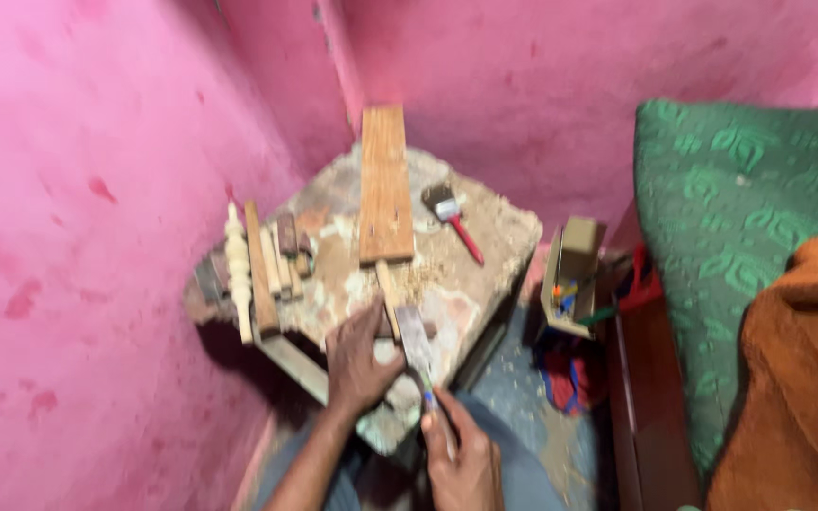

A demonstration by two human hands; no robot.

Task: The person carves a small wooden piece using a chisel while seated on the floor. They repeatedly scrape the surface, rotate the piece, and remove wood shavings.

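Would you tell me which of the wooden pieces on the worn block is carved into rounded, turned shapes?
It is the pale turned spindle at the block's left edge, beaded along its length. The long plank and the sticks beside it are flat and straight-sided.

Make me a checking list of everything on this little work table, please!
Surface: worn, chipped work table strewn with sawdust.
Job's things: flat-bladed hand tool, blurred, blade over a small wooden piece.
Clutter: long plank, red-handled paintbrush, turned wooden spindle, wooden sticks.
Hands: left hand pressing on the table beside the wooden piece; right hand gripping the tool's handle.
Cables: nothing seen.
Surroundings: pink walls, green patterned cushion, orange cloth, small box of bits on the floor.
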